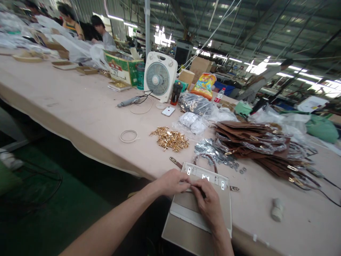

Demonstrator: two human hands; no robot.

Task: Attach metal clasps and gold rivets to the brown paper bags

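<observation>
A light-coloured handbag (183,206) lies at the table's front edge, partly overhanging it. Its brown handle (214,165) points away from me, and metal plates (205,177) show along the pale top strip. My left hand (176,181) rests over the bag's upper part with thumb and fingers pinched together. Fingertips almost touching the left ones, my right hand (207,197) is also closed in a pinch. Whatever sits between the fingers is too small or hidden to make out. Brown straps with metal ends, one a left strap (176,162), stick out at both sides.
Beyond the bag lie gold metal fittings (172,139), silver metal plates (213,149) and a tape roll (128,136). Brown bag pieces (253,142) are stacked at right, near a small whitish cylinder (277,209). Farther back are a fan (160,78), soldering-iron-like tool (129,102) and phone (168,111).
</observation>
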